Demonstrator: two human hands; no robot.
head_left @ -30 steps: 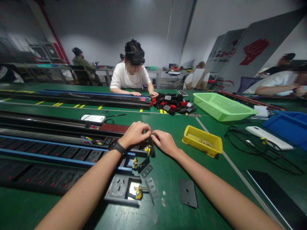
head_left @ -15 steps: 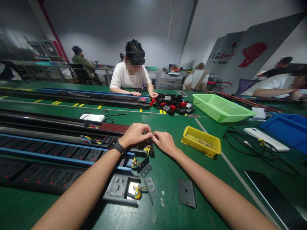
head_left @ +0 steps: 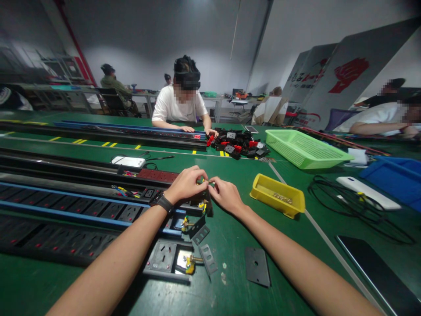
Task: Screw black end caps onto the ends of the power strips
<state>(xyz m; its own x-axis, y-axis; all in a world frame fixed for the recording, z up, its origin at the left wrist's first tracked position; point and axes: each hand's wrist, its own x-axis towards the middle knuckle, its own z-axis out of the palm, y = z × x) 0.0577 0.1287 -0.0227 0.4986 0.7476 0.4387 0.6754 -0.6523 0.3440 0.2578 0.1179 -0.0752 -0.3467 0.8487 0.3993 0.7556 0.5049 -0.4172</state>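
Note:
My left hand (head_left: pixel 187 183) pinches at the end of a power strip with brown sockets (head_left: pixel 156 175); a dark watch is on its wrist. Opposite it, my right hand (head_left: pixel 227 195) has thumb and forefinger drawn together at the same spot. Between the fingertips is something tiny, too small to name. Just below sits a yellow-green earth wire (head_left: pixel 203 205) at a strip's end. Nearer me lie a blue-edged power strip (head_left: pixel 98 210) and a black socket strip (head_left: pixel 161 256), each with a bolt at its open end. Beside these rest slotted metal brackets (head_left: pixel 208 259).
A yellow tray (head_left: pixel 263 196) with small brass-coloured parts stands to the right, near a flat black plate (head_left: pixel 257 266). Farther off are a green basket (head_left: pixel 296 160), a black cable (head_left: pixel 355 215), a dark phone-like slab (head_left: pixel 375 272) and a heap of black parts (head_left: pixel 237 142). Across the table a person works.
My right fingers shift slightly at the strip's end, with both hands staying together there. The whole view has moved a little. Nothing else has visibly changed.

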